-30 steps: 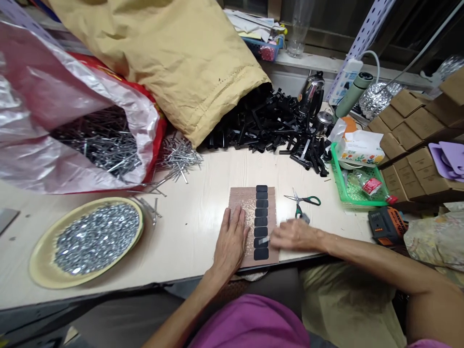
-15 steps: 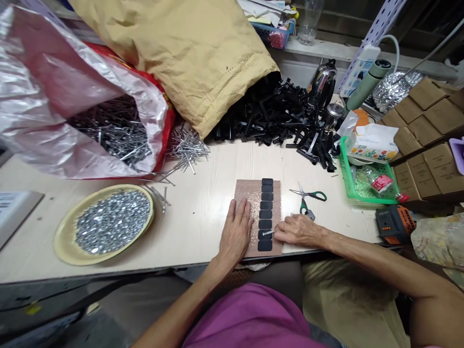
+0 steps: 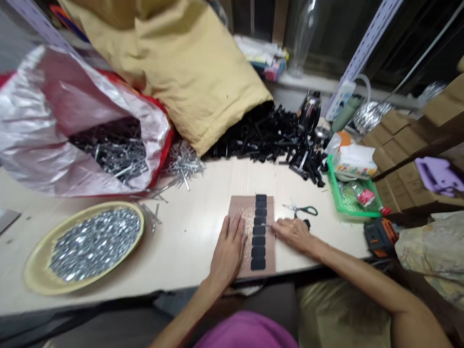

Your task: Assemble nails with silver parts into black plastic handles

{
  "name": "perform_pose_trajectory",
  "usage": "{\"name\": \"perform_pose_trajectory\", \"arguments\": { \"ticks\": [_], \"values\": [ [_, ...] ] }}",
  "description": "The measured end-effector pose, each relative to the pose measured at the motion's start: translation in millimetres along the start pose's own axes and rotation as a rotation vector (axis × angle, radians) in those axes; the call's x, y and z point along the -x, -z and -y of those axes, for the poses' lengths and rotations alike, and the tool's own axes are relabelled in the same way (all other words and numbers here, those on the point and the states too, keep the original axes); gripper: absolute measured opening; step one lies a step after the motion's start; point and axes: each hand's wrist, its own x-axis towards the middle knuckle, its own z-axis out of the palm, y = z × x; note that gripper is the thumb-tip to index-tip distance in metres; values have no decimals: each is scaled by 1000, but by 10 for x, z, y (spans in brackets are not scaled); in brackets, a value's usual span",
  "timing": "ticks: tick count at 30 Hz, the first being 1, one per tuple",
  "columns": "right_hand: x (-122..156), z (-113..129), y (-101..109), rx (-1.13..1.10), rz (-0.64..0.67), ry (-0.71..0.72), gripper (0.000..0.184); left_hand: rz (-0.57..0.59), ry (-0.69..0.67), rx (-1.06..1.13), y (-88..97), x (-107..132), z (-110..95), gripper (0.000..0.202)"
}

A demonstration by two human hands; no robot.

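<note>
My left hand (image 3: 227, 249) lies flat, fingers stretched out, on the left side of a brown cardboard sheet (image 3: 270, 261). A single column of several black rounded pads (image 3: 258, 240) runs down the sheet, with pale scuffed patches to its left. At the sheet's right edge, my right hand (image 3: 292, 233) is pinched around a thin silver-coloured piece (image 3: 266, 224). Its tip points left over the pads near mid-column; whether it touches them I cannot tell. Just beyond the right hand lie green-and-black handled scissors (image 3: 306, 210), blades apart and partly hidden.
At left stands a yellow bowl (image 3: 31, 278) of small shiny metal pieces. Behind it, a silver-lined bag (image 3: 32, 140) holds metal rods. A tan sack (image 3: 203, 72) spills black parts (image 3: 282, 128). On the right are a green basket (image 3: 335, 203), cardboard boxes (image 3: 406, 174) and an orange-black tool battery (image 3: 379, 237).
My right hand has moved up the column with the thin piece, from near the bottom pads to mid-column. My left hand stays flat on the sheet. The camera view has tilted upward.
</note>
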Motion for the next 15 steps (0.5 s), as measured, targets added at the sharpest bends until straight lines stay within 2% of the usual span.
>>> {"name": "perform_pose_trajectory", "arguments": {
  "ticks": [3, 6, 9, 13, 15],
  "values": [
    [11, 2, -17, -25, -64, -34, 12, -72, -25, 25, -168, 39, 49, 46],
    [0, 38, 33, -210, -192, -173, 15, -147, 28, 105, -231, 4, 68, 44],
    [-23, 175, 178, -548, -284, -291, 20, -147, 165, 287, -20, -73, -72, 38],
    [-144, 374, 374, -935, -194, -308, 29, -79, 365, 675, 360, -271, -327, 34],
    [-249, 439, 437, -997, -151, -298, 31, -62, 476, 815, 498, -352, -293, 34]
  ]
}}
